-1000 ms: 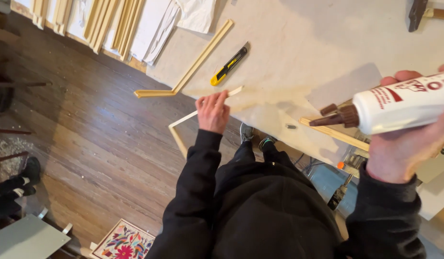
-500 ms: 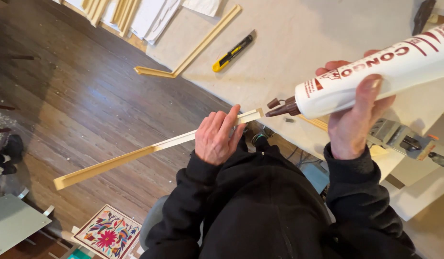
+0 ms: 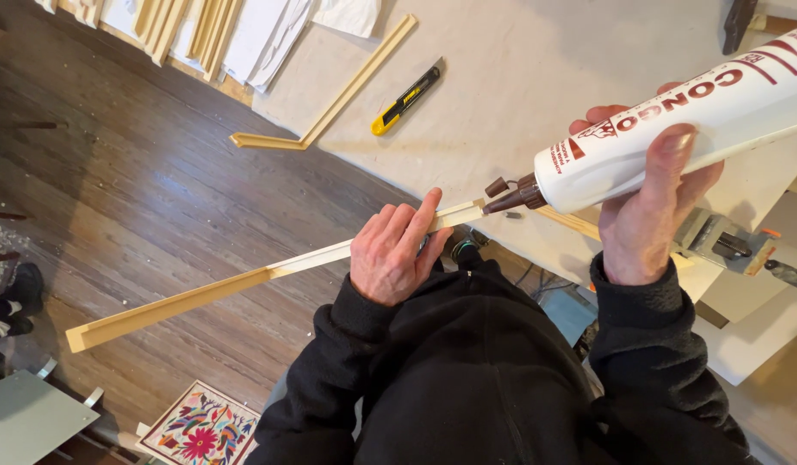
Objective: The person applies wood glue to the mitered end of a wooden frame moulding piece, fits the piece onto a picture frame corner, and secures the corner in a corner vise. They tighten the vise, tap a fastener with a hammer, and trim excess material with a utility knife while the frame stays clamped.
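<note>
My left hand [image 3: 397, 255] grips a long pale wooden moulding strip [image 3: 200, 297] near its right end; the strip runs out over the dark floor to the lower left. My right hand [image 3: 648, 207] holds a white glue bottle [image 3: 683, 116] with a brown nozzle [image 3: 510, 196]. The nozzle tip touches or nearly touches the strip's mitred end, just right of my left fingers. My black sleeves and torso fill the lower middle.
A cloth-covered worktable [image 3: 536, 77] carries a yellow-black utility knife [image 3: 405, 102] and an L-shaped joined moulding piece [image 3: 330, 108]. A metal clamp [image 3: 717, 241] sits at the table's right edge. More strips and white sheets [image 3: 200, 30] lie at the top left. A colourful patterned piece [image 3: 200, 426] lies on the floor.
The strip has swung from lying at the table edge to being held out over the floor. The glue bottle has come left and down until its nozzle meets the strip's end.
</note>
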